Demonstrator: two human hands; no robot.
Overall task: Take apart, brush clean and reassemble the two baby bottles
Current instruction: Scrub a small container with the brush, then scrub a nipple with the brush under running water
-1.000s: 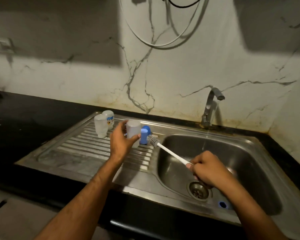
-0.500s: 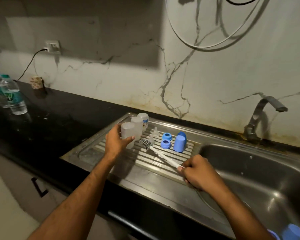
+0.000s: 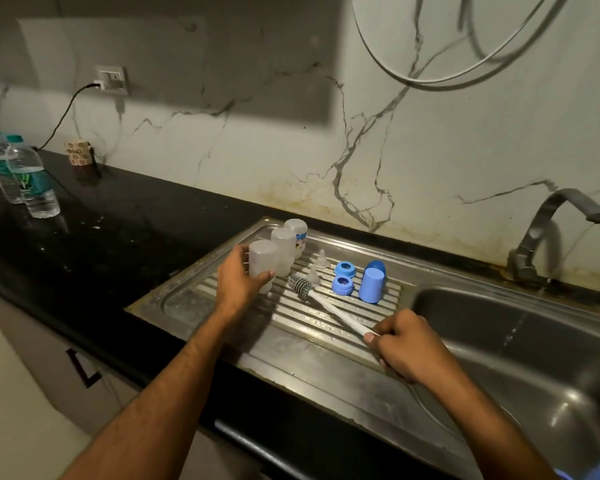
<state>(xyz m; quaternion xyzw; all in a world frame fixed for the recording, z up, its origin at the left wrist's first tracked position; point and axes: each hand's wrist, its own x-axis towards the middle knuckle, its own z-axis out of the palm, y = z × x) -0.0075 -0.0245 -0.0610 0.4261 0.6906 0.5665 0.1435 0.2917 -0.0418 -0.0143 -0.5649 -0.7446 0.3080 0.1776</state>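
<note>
A frosted translucent plastic cup-shaped bottle cap [image 3: 262, 259] is now held by the left hand [image 3: 239, 282], fingers curled round its side, at the near left end of the row on the ribbed steel drainboard [image 3: 326, 320]. A second ago it was held further right, near the basin edge, so it has been carried leftwards and lowered. It is judged to be being set down with the cleaned parts; whether its base already touches the ribs cannot be told.

The cap is upright, its long axis vertical and its closed end up. Just behind it a second frosted cap [image 3: 284, 249] and a translucent bottle body with a printed label [image 3: 297, 235] are lined up toward the far wall.

The white-handled bottle brush with grey bristles [image 3: 329, 308] is gripped at its near end by the right hand [image 3: 404, 344], closed round the handle. Its long axis runs from near right to far left, the bristle head pointing at the caps and lying low over the ribs.

Two clear silicone teats [image 3: 317, 268], two blue screw rings [image 3: 343, 277] and a blue cylindrical cover [image 3: 371, 284] are spread to the right. Brushing seems largely done, with reassembly ahead.
</note>
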